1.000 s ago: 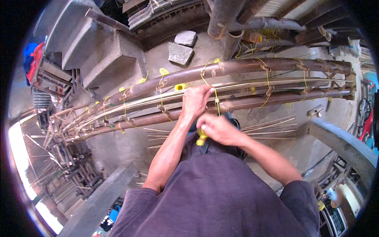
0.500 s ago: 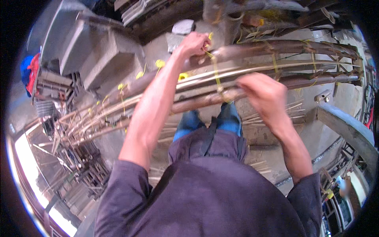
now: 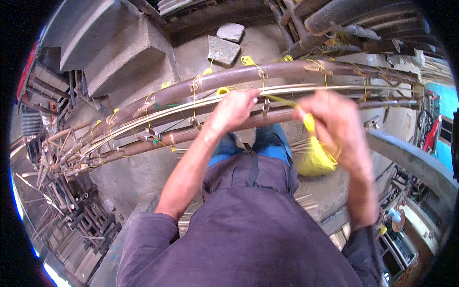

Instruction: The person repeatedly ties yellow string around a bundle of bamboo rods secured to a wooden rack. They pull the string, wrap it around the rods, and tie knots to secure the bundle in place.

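A long frame of brown bamboo poles crosses in front of me, with pale thin split strips lying lengthwise between its poles. My left hand is closed at the strips in the middle, its fingertips pinched where a yellow cord comes out. That cord runs tight to my right hand, which is blurred by motion but closed around it. From the right hand hangs a loose yellow bundle of the same cord. Yellow ties sit at intervals along the far pole.
Concrete steps rise at the far left. Two stone blocks lie on the floor beyond the frame. Thick bamboo poles are stacked at the far right. A grey concrete ledge stands at the right, and cut bamboo pieces are piled at the left.
My left hand has come back from beyond the far pole to the strips. My right hand has lifted into view a yellow cord bundle, and the cord is now stretched between both hands.
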A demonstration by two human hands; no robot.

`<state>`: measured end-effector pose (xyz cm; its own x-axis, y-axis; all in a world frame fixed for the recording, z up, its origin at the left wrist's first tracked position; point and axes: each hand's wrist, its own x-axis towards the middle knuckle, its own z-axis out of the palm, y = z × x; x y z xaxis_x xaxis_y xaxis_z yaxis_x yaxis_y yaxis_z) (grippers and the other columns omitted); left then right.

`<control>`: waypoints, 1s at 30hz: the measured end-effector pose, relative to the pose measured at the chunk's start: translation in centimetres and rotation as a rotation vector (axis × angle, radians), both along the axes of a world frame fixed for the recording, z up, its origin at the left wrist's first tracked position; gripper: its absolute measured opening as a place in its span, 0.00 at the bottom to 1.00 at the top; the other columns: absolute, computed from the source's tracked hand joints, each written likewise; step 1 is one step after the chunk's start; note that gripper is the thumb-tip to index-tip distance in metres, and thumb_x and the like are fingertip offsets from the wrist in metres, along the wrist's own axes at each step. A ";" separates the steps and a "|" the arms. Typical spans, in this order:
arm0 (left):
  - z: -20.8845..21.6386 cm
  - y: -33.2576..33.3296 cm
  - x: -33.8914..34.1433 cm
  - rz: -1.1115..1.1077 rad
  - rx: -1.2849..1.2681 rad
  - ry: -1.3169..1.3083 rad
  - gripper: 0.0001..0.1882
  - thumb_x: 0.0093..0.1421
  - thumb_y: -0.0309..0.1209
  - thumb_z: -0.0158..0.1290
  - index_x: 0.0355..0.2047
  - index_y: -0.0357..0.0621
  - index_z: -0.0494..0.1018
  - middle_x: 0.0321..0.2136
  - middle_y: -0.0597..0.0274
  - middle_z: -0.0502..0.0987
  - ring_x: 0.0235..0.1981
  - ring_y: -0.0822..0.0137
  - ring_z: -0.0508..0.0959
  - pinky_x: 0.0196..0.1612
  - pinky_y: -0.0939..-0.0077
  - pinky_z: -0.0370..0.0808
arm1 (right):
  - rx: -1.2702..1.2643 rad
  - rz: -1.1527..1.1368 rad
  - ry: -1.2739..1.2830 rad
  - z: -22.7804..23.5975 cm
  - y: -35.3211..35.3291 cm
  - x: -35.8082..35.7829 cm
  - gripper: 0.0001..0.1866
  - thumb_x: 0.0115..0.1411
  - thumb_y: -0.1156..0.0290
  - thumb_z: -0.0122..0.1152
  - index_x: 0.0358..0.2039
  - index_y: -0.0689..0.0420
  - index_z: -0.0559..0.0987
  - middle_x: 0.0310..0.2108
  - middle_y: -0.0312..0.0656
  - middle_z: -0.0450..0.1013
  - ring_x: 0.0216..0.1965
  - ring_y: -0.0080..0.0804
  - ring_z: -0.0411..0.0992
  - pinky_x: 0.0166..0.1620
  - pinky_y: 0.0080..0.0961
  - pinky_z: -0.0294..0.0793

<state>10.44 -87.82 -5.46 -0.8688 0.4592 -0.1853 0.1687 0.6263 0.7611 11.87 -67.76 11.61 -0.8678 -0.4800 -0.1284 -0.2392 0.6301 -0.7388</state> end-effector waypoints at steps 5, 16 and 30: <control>-2.0 2.4 1.4 0.294 -0.021 0.301 0.11 0.58 0.38 0.52 0.32 0.45 0.79 0.27 0.51 0.78 0.31 0.50 0.78 0.38 0.56 0.71 | 0.073 0.533 0.143 -1.9 -7.1 -11.4 0.18 0.59 0.58 0.53 0.37 0.62 0.79 0.36 0.55 0.74 0.41 0.49 0.73 0.43 0.41 0.72; -1.0 2.3 1.1 0.262 -0.180 0.220 0.11 0.58 0.38 0.53 0.32 0.45 0.78 0.27 0.50 0.78 0.30 0.51 0.78 0.34 0.60 0.73 | -0.520 0.023 -0.334 -13.8 -3.6 0.6 0.10 0.56 0.74 0.52 0.39 0.59 0.74 0.33 0.48 0.73 0.37 0.43 0.72 0.42 0.36 0.71; -6.2 3.2 -15.8 0.258 0.217 -0.625 0.14 0.61 0.40 0.47 0.27 0.43 0.73 0.20 0.68 0.70 0.21 0.75 0.71 0.24 0.82 0.69 | 0.043 0.440 0.100 -18.5 -3.0 6.5 0.16 0.44 0.69 0.60 0.37 0.52 0.79 0.32 0.45 0.75 0.35 0.42 0.75 0.39 0.35 0.76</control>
<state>-5.38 -84.64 -11.69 -0.7161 0.3357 -0.6120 -0.4734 0.4106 0.7793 18.39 -70.71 -6.85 -0.5912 -0.8022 -0.0826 -0.5601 0.4822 -0.6736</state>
